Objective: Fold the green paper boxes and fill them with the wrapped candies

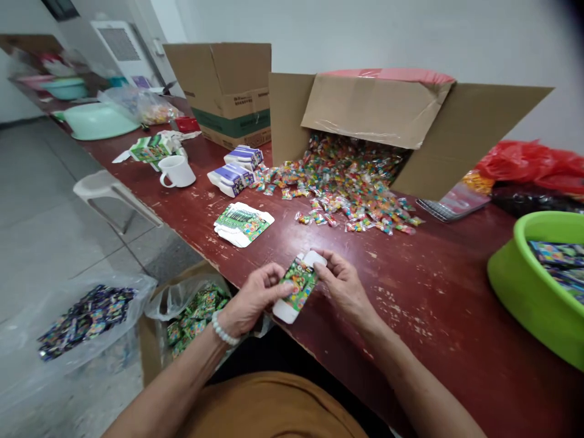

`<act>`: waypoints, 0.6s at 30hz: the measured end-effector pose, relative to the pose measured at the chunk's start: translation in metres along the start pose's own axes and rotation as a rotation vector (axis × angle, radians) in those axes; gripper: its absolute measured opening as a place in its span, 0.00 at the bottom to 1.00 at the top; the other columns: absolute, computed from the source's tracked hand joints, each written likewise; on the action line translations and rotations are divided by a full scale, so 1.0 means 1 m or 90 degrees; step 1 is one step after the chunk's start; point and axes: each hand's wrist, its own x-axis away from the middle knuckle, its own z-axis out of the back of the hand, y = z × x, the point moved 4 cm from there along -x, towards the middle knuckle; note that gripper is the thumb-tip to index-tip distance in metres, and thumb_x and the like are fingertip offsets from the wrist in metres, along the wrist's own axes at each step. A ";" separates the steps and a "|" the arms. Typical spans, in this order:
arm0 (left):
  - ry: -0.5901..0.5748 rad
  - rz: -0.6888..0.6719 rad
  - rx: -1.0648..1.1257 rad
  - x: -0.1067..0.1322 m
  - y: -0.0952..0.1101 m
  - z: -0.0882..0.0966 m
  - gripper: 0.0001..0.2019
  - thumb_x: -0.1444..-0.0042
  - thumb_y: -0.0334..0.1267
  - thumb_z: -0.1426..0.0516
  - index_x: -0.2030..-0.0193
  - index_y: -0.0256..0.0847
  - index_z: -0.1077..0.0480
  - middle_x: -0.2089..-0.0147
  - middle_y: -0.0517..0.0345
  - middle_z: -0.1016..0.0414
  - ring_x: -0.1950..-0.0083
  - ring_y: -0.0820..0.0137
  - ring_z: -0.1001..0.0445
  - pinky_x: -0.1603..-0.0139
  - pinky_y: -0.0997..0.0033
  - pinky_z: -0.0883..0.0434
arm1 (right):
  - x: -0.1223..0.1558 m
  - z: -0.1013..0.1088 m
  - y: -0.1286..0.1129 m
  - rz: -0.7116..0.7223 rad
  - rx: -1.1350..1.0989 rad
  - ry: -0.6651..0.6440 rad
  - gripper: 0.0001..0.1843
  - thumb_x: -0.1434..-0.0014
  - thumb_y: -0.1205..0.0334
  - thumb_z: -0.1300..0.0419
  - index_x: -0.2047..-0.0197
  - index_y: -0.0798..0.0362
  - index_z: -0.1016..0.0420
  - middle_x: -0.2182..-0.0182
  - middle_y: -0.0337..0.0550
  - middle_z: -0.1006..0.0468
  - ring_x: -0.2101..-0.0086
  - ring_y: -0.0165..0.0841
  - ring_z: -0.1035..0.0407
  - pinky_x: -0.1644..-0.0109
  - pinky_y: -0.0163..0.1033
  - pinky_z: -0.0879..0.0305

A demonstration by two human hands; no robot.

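Observation:
My left hand [255,296], with a pale bead bracelet at its wrist, grips the lower left side of a small green printed carton [300,285]. The thumb lies across its face. My right hand [343,281] pinches the white flap at the carton's upper end between thumb and fingers. The carton looks flat or nearly so, tilted above the table's front edge. Just beyond it lie several flattened green cartons [244,224] in a stack. Wrapped candies [356,201] spill across the table from a tipped cardboard box [369,106].
On the red table [438,292] stand a white mug [177,171], purple-and-white cartons [233,177], another cardboard box [228,91] and a lime-green basin [533,286] holding dark packets. Below left are a box of green packets [196,313], a bag of dark packets [91,319] and a white stool [112,188].

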 end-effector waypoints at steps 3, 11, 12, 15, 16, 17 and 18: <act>-0.255 0.117 0.133 0.020 -0.004 -0.033 0.25 0.53 0.45 0.33 0.49 0.37 0.31 0.54 0.46 0.24 0.59 0.63 0.23 0.59 0.67 0.29 | 0.010 -0.010 -0.008 -0.028 -0.022 -0.057 0.17 0.43 0.52 0.38 0.54 0.52 0.28 0.66 0.40 0.23 0.67 0.32 0.30 0.61 0.38 0.31; -0.318 0.078 0.100 0.029 -0.007 -0.043 0.27 0.60 0.57 0.32 0.62 0.34 0.23 0.67 0.46 0.22 0.66 0.59 0.22 0.63 0.65 0.28 | 0.032 -0.023 -0.032 -0.013 -0.070 -0.174 0.23 0.42 0.57 0.38 0.44 0.46 0.34 0.62 0.40 0.25 0.65 0.32 0.28 0.64 0.36 0.29; -0.304 0.059 0.092 0.029 -0.006 -0.043 0.28 0.61 0.57 0.31 0.61 0.35 0.23 0.68 0.47 0.22 0.66 0.59 0.23 0.63 0.65 0.28 | 0.033 -0.025 -0.034 -0.015 -0.071 -0.180 0.26 0.43 0.57 0.37 0.42 0.45 0.36 0.61 0.40 0.25 0.66 0.31 0.28 0.67 0.35 0.29; -0.286 0.022 0.066 0.030 -0.002 -0.044 0.32 0.64 0.57 0.30 0.55 0.36 0.24 0.68 0.48 0.22 0.65 0.59 0.23 0.65 0.67 0.29 | 0.038 -0.029 -0.037 -0.049 -0.070 -0.203 0.32 0.44 0.56 0.36 0.39 0.42 0.42 0.58 0.40 0.27 0.77 0.25 0.33 0.79 0.31 0.35; -0.283 0.012 0.063 0.030 0.000 -0.046 0.34 0.64 0.57 0.29 0.53 0.36 0.25 0.67 0.48 0.22 0.64 0.59 0.23 0.65 0.67 0.29 | 0.038 -0.030 -0.037 -0.061 -0.070 -0.210 0.33 0.44 0.56 0.36 0.38 0.41 0.44 0.57 0.40 0.28 0.80 0.23 0.35 0.81 0.31 0.37; -0.281 0.003 0.061 0.030 0.003 -0.047 0.35 0.65 0.57 0.29 0.52 0.36 0.26 0.66 0.48 0.22 0.63 0.58 0.23 0.64 0.68 0.29 | 0.039 -0.030 -0.036 -0.067 -0.067 -0.216 0.34 0.44 0.56 0.37 0.37 0.40 0.46 0.56 0.40 0.28 0.81 0.22 0.37 0.82 0.31 0.39; -0.280 -0.005 0.062 0.030 0.005 -0.048 0.35 0.65 0.57 0.29 0.52 0.36 0.26 0.66 0.48 0.22 0.62 0.58 0.23 0.64 0.68 0.30 | 0.039 -0.030 -0.036 -0.060 -0.058 -0.215 0.35 0.43 0.56 0.37 0.36 0.40 0.48 0.55 0.40 0.28 0.80 0.23 0.36 0.82 0.31 0.38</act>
